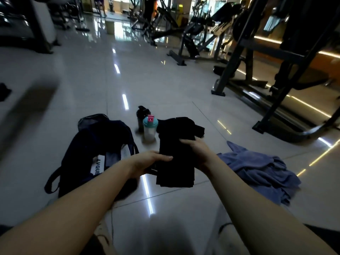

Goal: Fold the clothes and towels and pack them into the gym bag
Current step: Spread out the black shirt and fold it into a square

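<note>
A: Left hand (152, 160)?
B: Grasping the black garment (176, 162) at its left edge, thumb flat on top, fingers tucked beneath. Forearm passing over the near right corner of the gym bag (95, 150).
A: And the right hand (195, 148)?
B: Also grasping that garment, higher up on its far side, fingers curled over the cloth.
A: Shape of the garment?
B: Folded into a long dark strip, with a loose flap sticking out at the far end. Held just to the right of the bag. Hard to tell whether the near end touches the tiled floor (165, 85).
A: The bag itself?
B: Dark navy, lying slumped on the floor. Seems unzipped on top, with a white label bearing dark letters showing in the gap. Strap loop curling out at the near left corner.
A: Beyond the bag?
B: Two bottles standing upright off its far right corner. Black shaker bottle (140, 116) farther off. Clear shaker bottle (150, 129), with teal lid and pink flip cap, a little nearer. Touching or just apart, cannot tell which.
A: Anything else to the right of the bag?
B: Blue towel (261, 168), crumpled in an unfolded heap on the floor, well to the right of the bag, farther out than the garment.
A: Farther off?
B: Gym machines (229, 65) with dark steel frames, far beyond the bag and to its right. Too blurred for detail.
</note>
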Demonstrator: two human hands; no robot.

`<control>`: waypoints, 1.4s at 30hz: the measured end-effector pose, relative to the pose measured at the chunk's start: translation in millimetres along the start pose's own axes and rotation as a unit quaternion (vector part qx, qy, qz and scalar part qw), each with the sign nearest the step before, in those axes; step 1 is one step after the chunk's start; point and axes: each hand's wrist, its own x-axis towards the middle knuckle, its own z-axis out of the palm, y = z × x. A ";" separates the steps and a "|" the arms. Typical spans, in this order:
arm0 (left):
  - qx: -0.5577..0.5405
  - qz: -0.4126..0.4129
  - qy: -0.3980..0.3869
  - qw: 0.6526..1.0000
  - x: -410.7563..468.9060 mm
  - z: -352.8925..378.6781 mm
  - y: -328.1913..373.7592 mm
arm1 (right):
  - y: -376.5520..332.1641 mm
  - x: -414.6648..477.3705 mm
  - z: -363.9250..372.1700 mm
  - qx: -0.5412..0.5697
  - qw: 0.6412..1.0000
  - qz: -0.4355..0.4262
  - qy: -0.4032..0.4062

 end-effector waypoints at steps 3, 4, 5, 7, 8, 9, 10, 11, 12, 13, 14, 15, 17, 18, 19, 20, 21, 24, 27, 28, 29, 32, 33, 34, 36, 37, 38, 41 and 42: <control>0.024 -0.027 -0.016 0.999 -24.8 -33.8 18.8 | -4.3 10.2 25.1 -0.036 0.998 0.025 -0.055; 0.024 -0.023 -0.005 0.999 -31.3 -46.9 23.8 | -4.9 16.4 35.7 -0.040 0.996 0.031 -0.074; 0.019 -0.016 0.014 1.000 -36.6 -60.2 27.7 | -4.6 24.2 47.0 -0.042 0.994 0.038 -0.091; -0.007 0.004 0.064 0.998 -42.1 -87.6 28.8 | -0.8 40.0 70.2 -0.043 0.990 0.055 -0.125; -0.020 0.016 0.089 0.996 -41.4 -101.3 25.4 | 1.5 46.7 81.7 -0.043 0.987 0.067 -0.142; -0.033 0.023 0.114 0.993 -39.5 -113.5 20.2 | 4.3 53.2 92.6 -0.043 0.984 0.077 -0.155; -0.041 0.023 0.137 0.989 -35.7 -124.0 13.7 | 7.6 61.1 101.4 -0.043 0.983 0.086 -0.159; -0.048 0.018 0.161 0.986 -31.4 -132.3 7.6 | 10.0 68.3 109.5 -0.045 0.983 0.090 -0.155; -0.052 0.016 0.184 0.981 -26.1 -140.3 1.2 | 13.2 76.6 116.6 -0.048 0.984 0.094 -0.141; -0.058 0.014 0.208 0.976 -20.0 -148.1 -4.9 | 16.8 85.3 123.0 -0.057 0.985 0.100 -0.126; -0.065 0.010 0.233 0.970 -13.5 -157.0 -11.2 | 22.1 93.5 128.1 -0.061 0.986 0.107 -0.115; -0.079 0.004 0.255 0.964 -8.7 -165.5 -16.0 | 29.7 101.7 131.9 -0.069 0.985 0.116 -0.108; -0.095 -0.009 0.297 0.950 0.2 -184.7 -24.8 | 47.5 114.5 139.3 -0.099 0.977 0.149 -0.119; -0.094 -0.020 0.317 0.943 5.4 -194.5 -29.8 | 57.4 121.4 143.1 -0.113 0.970 0.169 -0.130; -0.097 -0.025 0.340 0.935 11.9 -204.9 -36.0 | 67.1 129.0 147.7 -0.125 0.965 0.182 -0.140; -0.098 -0.026 0.364 0.926 17.2 -213.9 -41.1 | 73.3 136.6 154.3 -0.129 0.963 0.188 -0.140; -0.106 -0.024 0.386 0.916 24.0 -223.2 -47.7 | 79.0 146.5 162.8 -0.138 0.965 0.180 -0.128; -0.128 -0.032 0.404 0.905 38.6 -243.7 -61.2 | 101.9 183.2 189.9 -0.226 0.967 0.102 -0.062; -0.072 -0.049 0.370 0.925 48.7 -251.5 -69.9 | 120.5 208.6 205.6 -0.326 0.944 0.050 -0.005; -0.039 -0.048 0.373 0.926 52.3 -254.8 -73.6 | 123.3 215.6 206.5 -0.349 0.936 0.042 -0.007; -0.015 -0.044 0.383 0.922 55.9 -258.4 -78.2 | 125.1 221.8 205.3 -0.368 0.929 0.036 -0.023; 0.016 -0.045 0.410 0.911 65.3 -270.9 -92.6 | 122.6 232.1 197.4 -0.453 0.888 0.013 -0.075; 0.018 -0.052 0.415 0.908 67.8 -274.9 -98.1 | 123.3 231.7 194.2 -0.501 0.860 -0.002 -0.097; 0.019 -0.061 0.416 0.907 69.2 -276.6 -102.8 | 126.9 228.9 190.0 -0.552 0.824 -0.019 -0.128; 0.035 -0.084 0.418 0.904 71.7 -279.1 -110.2 | 138.5 220.6 181.8 -0.662 0.710 -0.079 -0.227; 0.054 -0.099 0.415 0.903 72.5 -279.8 -112.9 | 143.7 215.1 177.4 -0.709 0.634 -0.120 -0.285; 0.069 -0.120 0.413 0.900 72.3 -279.9 -114.0 | 149.0 210.3 172.9 -0.741 0.559 -0.160 -0.335; 0.084 -0.157 0.408 0.895 72.1 -277.2 -112.2 | 151.1 201.7 155.8 -0.772 0.448 -0.215 -0.398; 0.081 -0.166 0.406 0.895 71.2 -274.9 -109.6 | 148.7 199.5 149.4 -0.765 0.443 -0.228 -0.407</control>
